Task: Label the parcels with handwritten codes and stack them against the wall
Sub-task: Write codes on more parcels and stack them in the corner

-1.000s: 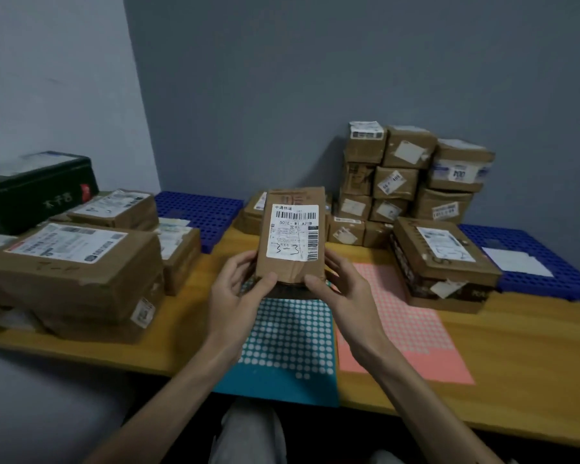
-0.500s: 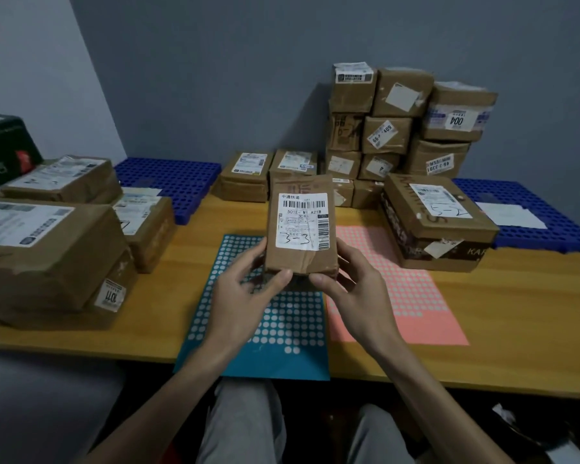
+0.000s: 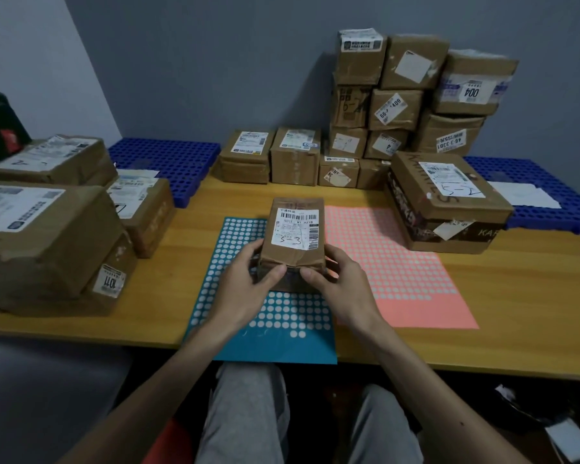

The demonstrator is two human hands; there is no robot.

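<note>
Brown parcel [image 3: 295, 236] held between fingers [image 3: 272, 274] of left hand [image 3: 245, 288], right hand [image 3: 345, 284].

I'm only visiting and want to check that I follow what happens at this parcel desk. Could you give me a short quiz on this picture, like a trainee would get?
1. True or false: the left hand and the right hand both grip the small parcel.
2. What colour is the dotted sheet lying under that parcel? A pink, B teal, C yellow.
3. Fill in: the code handwritten on its label reads ___.

Key: 1 true. 2 B. 3 3-3.
</note>
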